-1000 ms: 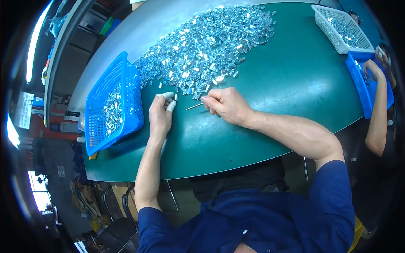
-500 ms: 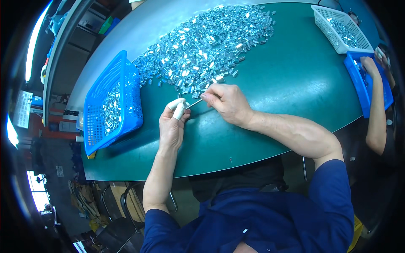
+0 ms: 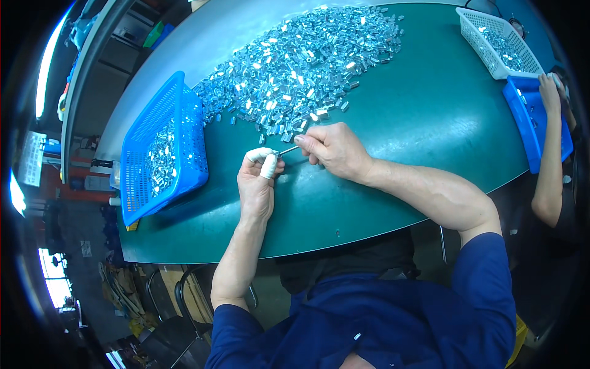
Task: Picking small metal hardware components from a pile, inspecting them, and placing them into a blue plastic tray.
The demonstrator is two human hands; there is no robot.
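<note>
My left hand [image 3: 257, 181], its thumb and forefinger wrapped in white, is closed in a pinch on a small metal piece [image 3: 276, 154] mostly hidden by the fingertips. From the right, my right hand [image 3: 337, 151] grips a thin metal rod [image 3: 288, 150] between thumb and curled fingers. The rod's far end reaches the piece at my left fingertips; whether it is inside cannot be made out. Both hands are above the green table, just in front of a large pile of shiny, short metal pieces [image 3: 295, 80] that look like long hex nuts.
A blue basket [image 3: 195, 147] with more metal pieces stands to the left. At the far right are a white basket [image 3: 477, 43] of pieces and a blue tray [image 3: 521, 126], with another person's hand [image 3: 549, 95] beside them. The green table [image 3: 424, 117] has a curved near edge.
My left hand has shifted slightly right, so its fingertips sit closer to my right hand and less of the rod shows. The other person's hand has moved up from the blue tray.
</note>
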